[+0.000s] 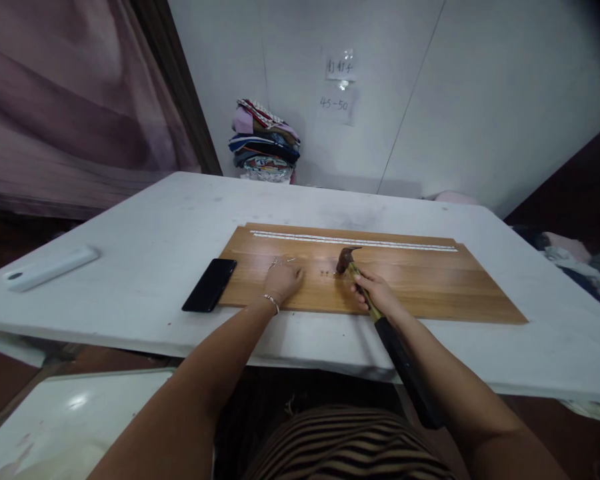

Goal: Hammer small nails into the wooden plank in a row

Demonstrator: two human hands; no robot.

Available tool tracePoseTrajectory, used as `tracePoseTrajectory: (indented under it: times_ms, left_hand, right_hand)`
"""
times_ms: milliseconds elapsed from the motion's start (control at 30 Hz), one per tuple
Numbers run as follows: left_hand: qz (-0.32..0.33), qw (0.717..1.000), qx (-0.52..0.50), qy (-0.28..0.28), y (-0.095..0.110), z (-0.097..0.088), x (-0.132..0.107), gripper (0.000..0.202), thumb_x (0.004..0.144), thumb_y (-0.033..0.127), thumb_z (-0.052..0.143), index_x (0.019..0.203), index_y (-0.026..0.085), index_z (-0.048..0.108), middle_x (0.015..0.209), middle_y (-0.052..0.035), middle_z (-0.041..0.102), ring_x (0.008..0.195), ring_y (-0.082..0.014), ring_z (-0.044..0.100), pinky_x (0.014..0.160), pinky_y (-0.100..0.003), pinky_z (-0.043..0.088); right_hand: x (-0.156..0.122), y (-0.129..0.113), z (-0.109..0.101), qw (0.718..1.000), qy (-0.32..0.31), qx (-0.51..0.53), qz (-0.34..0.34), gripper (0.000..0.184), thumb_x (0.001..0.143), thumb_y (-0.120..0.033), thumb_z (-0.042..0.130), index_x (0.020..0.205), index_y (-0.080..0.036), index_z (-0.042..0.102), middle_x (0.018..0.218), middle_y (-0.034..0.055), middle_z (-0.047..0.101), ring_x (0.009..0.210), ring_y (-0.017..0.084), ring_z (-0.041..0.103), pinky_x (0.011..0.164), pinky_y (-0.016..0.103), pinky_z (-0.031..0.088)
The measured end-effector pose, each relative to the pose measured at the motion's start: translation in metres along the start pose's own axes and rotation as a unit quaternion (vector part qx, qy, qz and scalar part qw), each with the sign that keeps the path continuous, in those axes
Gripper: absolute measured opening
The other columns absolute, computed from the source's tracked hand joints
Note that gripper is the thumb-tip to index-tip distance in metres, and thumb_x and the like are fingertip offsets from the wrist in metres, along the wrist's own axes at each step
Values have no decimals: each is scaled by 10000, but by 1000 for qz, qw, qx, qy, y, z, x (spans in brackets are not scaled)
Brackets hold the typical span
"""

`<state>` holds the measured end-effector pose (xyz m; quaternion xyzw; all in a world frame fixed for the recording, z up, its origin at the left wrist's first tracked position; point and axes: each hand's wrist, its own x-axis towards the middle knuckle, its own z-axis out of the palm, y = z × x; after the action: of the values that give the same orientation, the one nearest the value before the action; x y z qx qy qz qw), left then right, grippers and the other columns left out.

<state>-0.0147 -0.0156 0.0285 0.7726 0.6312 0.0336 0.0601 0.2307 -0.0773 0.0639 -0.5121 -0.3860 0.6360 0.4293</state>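
A brown wooden board (430,280) lies flat on the white table (145,247). My right hand (373,293) is closed round the neck of a claw hammer (347,259), whose head rests on the board beside a few small nails (325,272). The hammer's black handle runs back under my forearm. My left hand (283,280) rests on the board with its fingers curled in a loose pinch, near several loose nails (281,261). What those fingers hold, if anything, is too small to see.
A black phone (209,285) lies against the board's left edge. A white bar-shaped object (50,267) sits at the table's left end. A pale strip (355,241) runs along the board's far edge. Folded cloths (265,141) are stacked by the wall.
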Motion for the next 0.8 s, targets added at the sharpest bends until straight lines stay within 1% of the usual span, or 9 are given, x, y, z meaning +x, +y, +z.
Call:
tracePoseTrajectory:
  times_ms: [100,300,433,633,800]
  left_hand:
    - [-1,1000,-11,4,-1,1,0,494,1025,392,355,960,196,803,1088,-124,797,1020,-280,725,961,-394,499]
    - [-4,1000,-15,-4,0,0,0,503,1019,402,350,969,190,803,1098,-138,793,1028,-292,723,956,-403,501]
    - [-8,1000,-13,-4,0,0,0,503,1016,409,347,970,206,805,1092,-126,795,1023,-278,721,959,-390,502]
    - [-1,1000,-1,-7,1,-1,0,499,1024,390,341,975,201,800,1096,-122,793,1029,-262,717,973,-378,497]
    - [1,1000,-7,-4,0,0,0,487,1022,392,355,965,205,801,1075,-119,797,1005,-265,719,981,-385,491]
  right_hand:
    - [0,0,0,1000,2,0,2,405,698,-396,765,1024,-223,598,643,-66,574,419,70,402,350,186,292]
    - [1,2,0,1000,2,0,6,414,691,-404,765,1026,-228,598,638,-68,569,414,69,394,351,183,288]
    - [0,0,0,1000,4,-2,5,390,708,-393,755,1027,-231,598,644,-63,569,422,71,393,355,186,284]
    - [0,-4,0,1000,-7,-6,-6,409,699,-405,754,1029,-224,596,640,-66,566,425,74,395,349,185,280]
    - [2,2,-1,1000,-7,-2,-1,384,705,-400,758,1007,-226,597,645,-62,574,426,70,401,355,178,286]
